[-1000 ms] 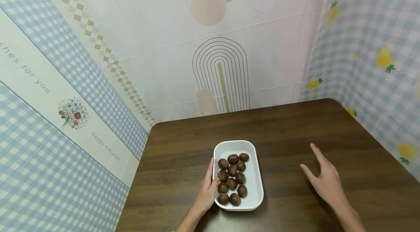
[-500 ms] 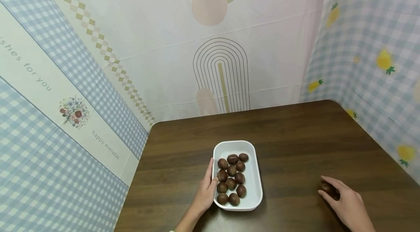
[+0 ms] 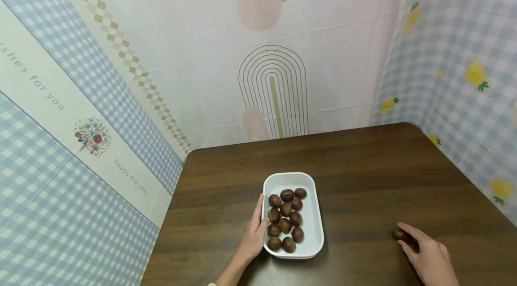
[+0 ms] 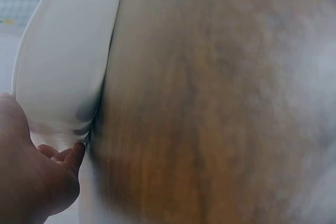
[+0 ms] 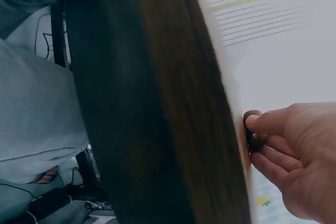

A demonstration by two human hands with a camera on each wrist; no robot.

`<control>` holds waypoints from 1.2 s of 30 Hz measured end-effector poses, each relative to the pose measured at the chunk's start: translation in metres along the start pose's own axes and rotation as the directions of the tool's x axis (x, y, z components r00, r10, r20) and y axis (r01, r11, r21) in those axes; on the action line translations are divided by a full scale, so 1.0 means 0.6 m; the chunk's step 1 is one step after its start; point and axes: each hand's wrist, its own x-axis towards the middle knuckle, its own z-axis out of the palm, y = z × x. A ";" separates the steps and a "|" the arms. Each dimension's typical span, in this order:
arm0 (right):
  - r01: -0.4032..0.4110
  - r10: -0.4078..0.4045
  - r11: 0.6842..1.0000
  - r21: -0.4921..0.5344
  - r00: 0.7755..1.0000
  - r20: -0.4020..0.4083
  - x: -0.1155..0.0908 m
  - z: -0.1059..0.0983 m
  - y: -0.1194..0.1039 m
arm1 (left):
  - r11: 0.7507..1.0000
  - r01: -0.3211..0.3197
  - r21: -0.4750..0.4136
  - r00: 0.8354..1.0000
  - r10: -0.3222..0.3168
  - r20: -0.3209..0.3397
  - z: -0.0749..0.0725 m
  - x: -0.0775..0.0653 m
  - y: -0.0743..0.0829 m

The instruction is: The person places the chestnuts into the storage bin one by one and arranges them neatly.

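Observation:
A white rectangular dish (image 3: 312,227) sits on the table, with several round brown chestnuts (image 3: 285,209) lying in its left and middle part. My left hand (image 3: 253,237) grips the dish by its left side, the thumb over the rim. In the left wrist view, fingers of the left hand (image 4: 39,169) lie against the outer wall of the dish (image 4: 65,45). Off to the right, my right hand (image 3: 430,254) pinches a single chestnut (image 3: 399,233) at the tabletop. The right wrist view has that chestnut (image 5: 254,136) between the thumb and fingers of the right hand (image 5: 299,156).
A dark brown wooden table (image 3: 343,156) carries everything, its rounded back edge close to a pale curtain (image 3: 194,88). Checked cloth (image 3: 452,52) hangs on the right and on the left. A seated person's legs (image 5: 39,103) show below the table edge in the right wrist view.
My right hand has come down and back toward the near right, from spread fingers to a pinch on the single chestnut. The left hand and the dish stay in place.

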 end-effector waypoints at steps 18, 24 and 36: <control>-0.130 0.012 0.961 0.245 0.902 0.432 0.014 -0.021 -0.059 | 1.000 -0.004 0.015 1.000 0.004 -0.005 -0.002 0.002 -0.001; -0.108 -0.145 0.861 0.497 0.885 0.443 0.021 -0.019 -0.104 | 1.000 -0.005 0.005 1.000 0.005 -0.002 -0.002 0.003 -0.002; 0.215 -0.235 0.815 0.538 0.972 -0.032 0.031 0.054 -0.207 | 1.000 0.013 0.020 1.000 -0.013 -0.009 -0.001 0.001 0.001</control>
